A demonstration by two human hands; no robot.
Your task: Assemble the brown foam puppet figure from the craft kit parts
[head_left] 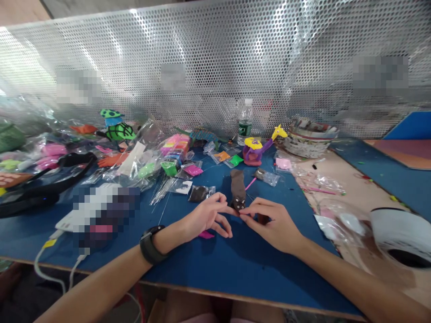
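A dark grey-brown clay animal figure (238,186) with small pale eyes stands on the blue table, its head towards me. My left hand (210,216) has its fingers apart, and the index fingertip reaches the left side of the head. On the other side, my right hand (274,224) has thumb and index finger pinched together at the front of the head; whatever lies between them is hidden. Behind the figure is a thin pink stick (250,183). A bit of magenta clay (206,234) lies under my left hand, and a bag of dark clay (201,193) lies beyond it.
Behind the figure stand a purple and yellow clay giraffe (258,151) and a water bottle (245,122). Clay packets and plastic bags crowd the left, near a white power bank (85,206) with cables. At right are a basket (309,140) and a white roll (402,235).
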